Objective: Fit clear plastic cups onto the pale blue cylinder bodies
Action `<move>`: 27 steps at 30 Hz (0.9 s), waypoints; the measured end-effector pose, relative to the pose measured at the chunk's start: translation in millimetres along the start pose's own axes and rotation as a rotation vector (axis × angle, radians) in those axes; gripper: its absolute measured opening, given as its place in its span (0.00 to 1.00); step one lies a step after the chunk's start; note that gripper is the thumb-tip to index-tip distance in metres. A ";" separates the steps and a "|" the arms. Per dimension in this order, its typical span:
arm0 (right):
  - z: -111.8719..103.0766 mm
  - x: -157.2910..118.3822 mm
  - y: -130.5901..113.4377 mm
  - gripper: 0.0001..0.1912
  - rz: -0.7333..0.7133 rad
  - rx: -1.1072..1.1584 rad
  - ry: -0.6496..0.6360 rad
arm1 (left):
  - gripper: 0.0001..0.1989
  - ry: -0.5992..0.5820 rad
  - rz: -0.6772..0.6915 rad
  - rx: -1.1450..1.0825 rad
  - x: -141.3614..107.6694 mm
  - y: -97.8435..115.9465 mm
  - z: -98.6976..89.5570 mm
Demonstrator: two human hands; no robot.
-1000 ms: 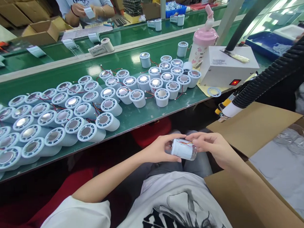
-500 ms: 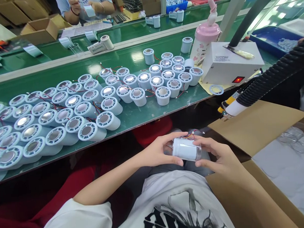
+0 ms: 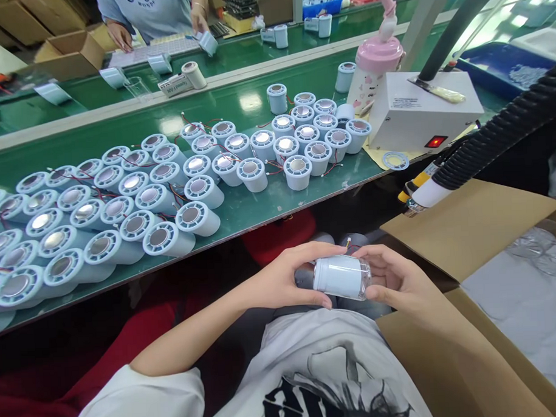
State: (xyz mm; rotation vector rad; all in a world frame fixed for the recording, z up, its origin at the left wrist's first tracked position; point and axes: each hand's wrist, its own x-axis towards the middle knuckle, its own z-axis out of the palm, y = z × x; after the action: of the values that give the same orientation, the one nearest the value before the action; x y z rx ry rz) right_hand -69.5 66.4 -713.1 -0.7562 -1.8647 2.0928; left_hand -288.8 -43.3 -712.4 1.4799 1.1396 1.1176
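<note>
Over my lap, a light-blue cylindrical housing [image 3: 339,276] lies on its side between my hands, with clear plastic around its right end. Fingers and thumb of my left hand [image 3: 294,278] are curled around the left end. My right hand [image 3: 396,280] grips the clear right end with thumb and fingertips. Thin wires with a small white connector [image 3: 349,242] stick up behind the housing. Several similar light-blue housings [image 3: 199,218] stand or lean in rows on the green bench [image 3: 242,219] ahead, many showing round metal centres and red wires.
A white box [image 3: 425,112] with a lit red switch stands at the bench's right, beside a pink-lidded bottle [image 3: 377,62]. A black ribbed hose [image 3: 498,128] hangs above an open carton [image 3: 474,232] holding clear plastic parts. Across the bench, a co-worker's hand [image 3: 199,19] holds a light-blue piece.
The housing in my hands has shifted slightly and its clear right end shows more. The co-worker's hands have moved apart and down toward the far bench.
</note>
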 end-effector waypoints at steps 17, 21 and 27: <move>7.9 9.2 6.3 0.25 0.236 0.254 0.015 | 0.37 0.003 0.117 0.090 -0.1 -0.2 -1.9; 13.1 12.3 3.6 0.28 0.282 0.311 0.012 | 0.37 0.006 0.112 0.073 0.3 -0.4 -1.7; 17.4 13.6 3.7 0.30 0.371 0.432 0.011 | 0.37 0.000 0.106 0.052 1.6 -3.0 -1.5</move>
State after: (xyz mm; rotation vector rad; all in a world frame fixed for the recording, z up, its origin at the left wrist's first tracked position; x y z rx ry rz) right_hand -89.4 57.8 -718.8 -1.0508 -1.2600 2.5808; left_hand -290.4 -41.1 -714.9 1.5959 1.1083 1.1681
